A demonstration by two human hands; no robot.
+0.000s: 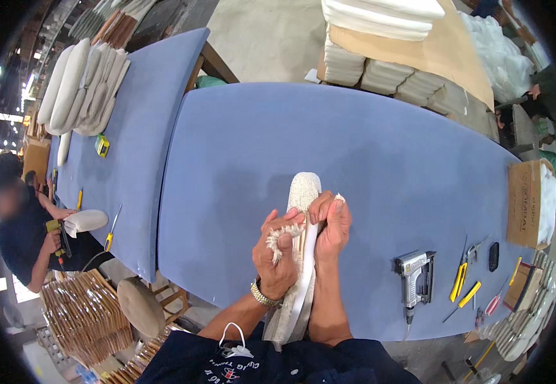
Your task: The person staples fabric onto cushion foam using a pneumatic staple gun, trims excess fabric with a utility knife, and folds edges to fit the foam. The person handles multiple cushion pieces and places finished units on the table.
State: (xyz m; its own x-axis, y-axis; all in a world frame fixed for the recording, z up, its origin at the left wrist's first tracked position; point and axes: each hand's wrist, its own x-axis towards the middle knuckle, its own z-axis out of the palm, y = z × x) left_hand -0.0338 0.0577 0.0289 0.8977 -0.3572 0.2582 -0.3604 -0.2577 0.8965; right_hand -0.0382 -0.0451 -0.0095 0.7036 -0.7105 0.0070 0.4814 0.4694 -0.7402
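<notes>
A long narrow upholstered pad (305,184) with a rounded far end points away from my body, its near end against my shirt. Woven beige fabric covers it, and a white padding strip (303,285) shows along its open side. My left hand (276,259) is closed on the frayed fabric edge (280,239) left of the opening. On the other side, my right hand (330,224) pinches the fabric near the rounded end, with a pale tuft above its fingertips. To the right, a silver staple gun (414,276) lies on the blue padded table (246,141).
Yellow-handled tools (460,281), pliers (473,251) and a black oblong item (494,256) lie at right, near a cardboard box (524,203). Finished pads (83,86) are stacked on the left table, where a co-worker (22,224) holds a staple gun (57,237) against another pad (86,221).
</notes>
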